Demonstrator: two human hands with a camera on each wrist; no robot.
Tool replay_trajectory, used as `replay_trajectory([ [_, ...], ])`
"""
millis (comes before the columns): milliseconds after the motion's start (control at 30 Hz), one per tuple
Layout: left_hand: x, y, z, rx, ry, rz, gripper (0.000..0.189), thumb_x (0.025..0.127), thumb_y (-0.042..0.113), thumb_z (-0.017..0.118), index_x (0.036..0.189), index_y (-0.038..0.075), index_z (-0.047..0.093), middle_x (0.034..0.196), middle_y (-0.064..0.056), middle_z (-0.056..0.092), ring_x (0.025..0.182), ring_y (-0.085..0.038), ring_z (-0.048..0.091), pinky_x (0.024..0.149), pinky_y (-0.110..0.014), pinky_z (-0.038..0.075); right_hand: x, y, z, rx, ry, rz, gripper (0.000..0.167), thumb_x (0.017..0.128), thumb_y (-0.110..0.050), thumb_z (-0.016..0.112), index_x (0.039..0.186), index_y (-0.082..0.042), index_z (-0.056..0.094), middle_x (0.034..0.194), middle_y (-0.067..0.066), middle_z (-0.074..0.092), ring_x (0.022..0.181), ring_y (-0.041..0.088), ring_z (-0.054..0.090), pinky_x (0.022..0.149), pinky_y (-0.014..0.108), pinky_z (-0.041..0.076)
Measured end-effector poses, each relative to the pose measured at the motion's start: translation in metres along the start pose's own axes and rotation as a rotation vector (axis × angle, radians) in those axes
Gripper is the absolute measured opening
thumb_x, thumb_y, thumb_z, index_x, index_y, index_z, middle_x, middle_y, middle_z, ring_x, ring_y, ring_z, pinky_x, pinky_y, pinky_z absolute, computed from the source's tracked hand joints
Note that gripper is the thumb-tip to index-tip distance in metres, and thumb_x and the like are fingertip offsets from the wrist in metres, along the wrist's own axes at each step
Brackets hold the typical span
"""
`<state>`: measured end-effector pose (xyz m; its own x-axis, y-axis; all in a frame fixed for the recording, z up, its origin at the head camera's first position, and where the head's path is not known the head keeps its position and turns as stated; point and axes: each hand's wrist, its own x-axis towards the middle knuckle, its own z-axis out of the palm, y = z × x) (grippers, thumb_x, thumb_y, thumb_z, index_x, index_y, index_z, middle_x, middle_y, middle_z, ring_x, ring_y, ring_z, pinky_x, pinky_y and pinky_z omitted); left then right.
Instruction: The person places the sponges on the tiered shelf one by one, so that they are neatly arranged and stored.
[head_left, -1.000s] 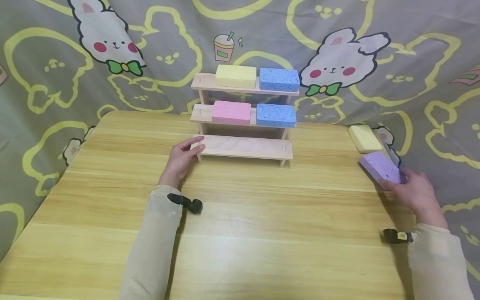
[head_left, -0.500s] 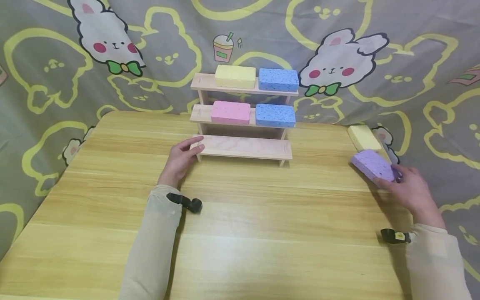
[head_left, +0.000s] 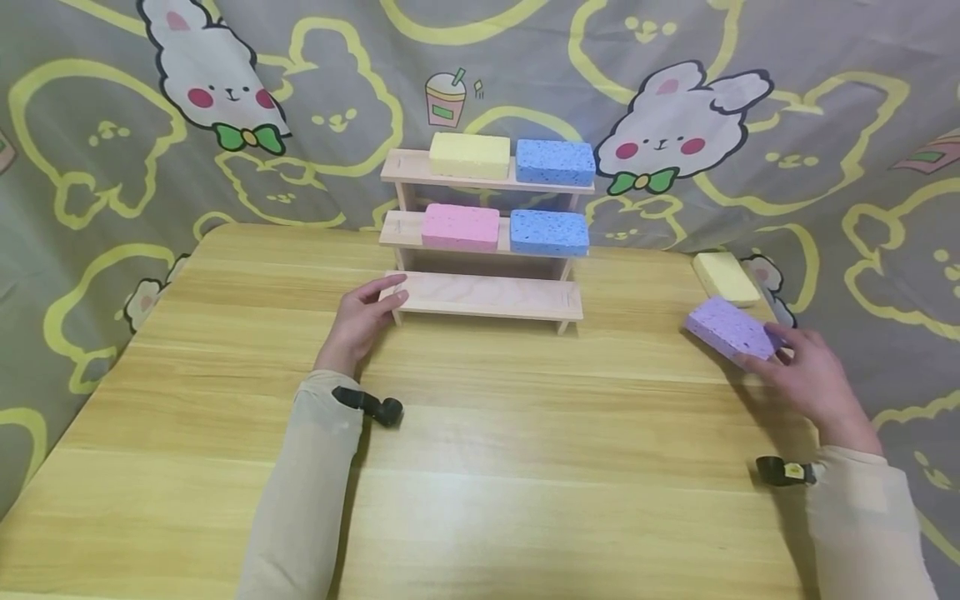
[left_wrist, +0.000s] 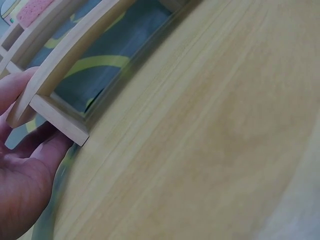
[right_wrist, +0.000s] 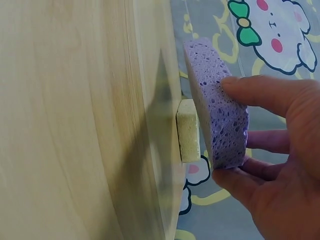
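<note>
Wooden table (head_left: 525, 450), rabbit-print cloth (head_left: 525, 83) behind; right hand (head_left: 813, 375) grips purple sponge (head_left: 727, 329), left hand (head_left: 358, 323) holds 3-tier rack (head_left: 487, 293).

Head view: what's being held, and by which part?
Purple sponge, by its right end, in the right grip. Wooden rack, by the left end of its lowest tier, in the left grip.

Table (head_left: 525, 442): pale wood, streaky grain, glare patch toward the near side. Cloth (head_left: 517, 75) hangs behind and along both sides: grey, creased, yellow outlines (head_left: 90, 69) all over. Left rabbit (head_left: 213, 75) and right rabbit (head_left: 667, 125) printed white, pink-cheeked, green bows (head_left: 641, 181). Printed cup (head_left: 446, 102) between them, green straw.
</note>
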<state>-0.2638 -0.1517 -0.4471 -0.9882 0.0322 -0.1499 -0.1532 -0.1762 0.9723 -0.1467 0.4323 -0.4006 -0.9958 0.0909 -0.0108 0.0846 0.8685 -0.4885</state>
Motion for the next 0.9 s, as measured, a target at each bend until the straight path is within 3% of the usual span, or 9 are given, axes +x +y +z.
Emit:
replay_trajectory([
  [267,0.001,0.000,-0.001,0.010,0.003,-0.003,0.040,0.090,0.006,0.072,0.129,0.002,0.064,0.154,-0.005,0.036,0.125,-0.023,0.049,0.092,-0.025,0.052,0.001,-0.005,0.003,0.101,0.036,-0.036,0.077,0.092,-0.031,0.071,0.144,0.013,0.035,0.138,0.037,0.030,0.123,0.059,0.033,0.099,0.069,0.030],
  [333,0.001,0.000,0.000,0.013,0.004,-0.004,0.040,0.090,0.006,0.073,0.128,0.002,0.064,0.154,-0.004,0.036,0.125,-0.023,0.050,0.091,-0.025,0.052,0.001,-0.006,0.003,0.128,0.055,-0.056,0.074,0.092,-0.028,0.072,0.144,0.011,0.037,0.139,0.034,0.032,0.126,0.058,0.034,0.108,0.057,0.033],
  [400,0.000,0.000,0.000,0.015,0.005,-0.004,0.040,0.090,0.007,0.073,0.128,0.003,0.064,0.154,-0.004,0.036,0.125,-0.023,0.050,0.091,-0.025,0.052,0.001,-0.007,0.004,0.146,0.074,-0.080,0.071,0.091,-0.025,0.072,0.144,0.010,0.039,0.139,0.031,0.034,0.127,0.055,0.035,0.111,0.034,0.034],
  [500,-0.001,0.001,0.000,0.019,0.005,-0.002,0.040,0.090,0.007,0.073,0.128,0.003,0.064,0.155,-0.004,0.035,0.125,-0.023,0.049,0.092,-0.026,0.051,0.003,-0.008,0.005,0.165,0.083,-0.105,0.068,0.092,-0.021,0.072,0.144,0.007,0.040,0.143,0.028,0.035,0.127,0.053,0.038,0.098,0.004,0.030],
  [567,-0.001,0.001,0.000,0.020,0.004,0.000,0.040,0.090,0.007,0.073,0.129,0.003,0.064,0.155,-0.005,0.035,0.124,-0.023,0.050,0.093,-0.026,0.051,0.006,-0.009,0.006,0.175,0.079,-0.115,0.066,0.092,-0.020,0.072,0.145,0.005,0.041,0.145,0.027,0.034,0.127,0.052,0.039,0.092,-0.001,0.030],
  [633,-0.001,0.001,0.000,0.025,0.006,0.000,0.040,0.090,0.008,0.073,0.128,0.004,0.064,0.155,-0.005,0.035,0.123,-0.023,0.051,0.092,-0.025,0.051,0.008,-0.011,0.006,0.179,0.076,-0.127,0.065,0.092,-0.019,0.072,0.144,0.005,0.042,0.146,0.027,0.034,0.128,0.049,0.040,0.091,0.000,0.032],
  [833,0.000,0.001,0.000,0.036,0.011,-0.004,0.039,0.090,0.009,0.074,0.128,0.005,0.065,0.154,-0.004,0.036,0.121,-0.021,0.052,0.088,-0.023,0.052,0.013,-0.016,0.010,0.223,0.100,-0.157,0.062,0.089,-0.015,0.075,0.140,0.007,0.047,0.141,0.020,0.042,0.125,0.006,0.042,0.095,0.008,0.039],
  [900,0.000,0.000,0.000,0.036,0.009,-0.003,0.040,0.090,0.009,0.073,0.128,0.005,0.064,0.154,-0.004,0.036,0.120,-0.022,0.052,0.088,-0.023,0.053,0.014,-0.018,0.012,0.240,0.116,-0.162,0.060,0.088,-0.013,0.075,0.138,0.008,0.049,0.138,0.019,0.043,0.121,-0.001,0.041,0.095,0.010,0.040],
])
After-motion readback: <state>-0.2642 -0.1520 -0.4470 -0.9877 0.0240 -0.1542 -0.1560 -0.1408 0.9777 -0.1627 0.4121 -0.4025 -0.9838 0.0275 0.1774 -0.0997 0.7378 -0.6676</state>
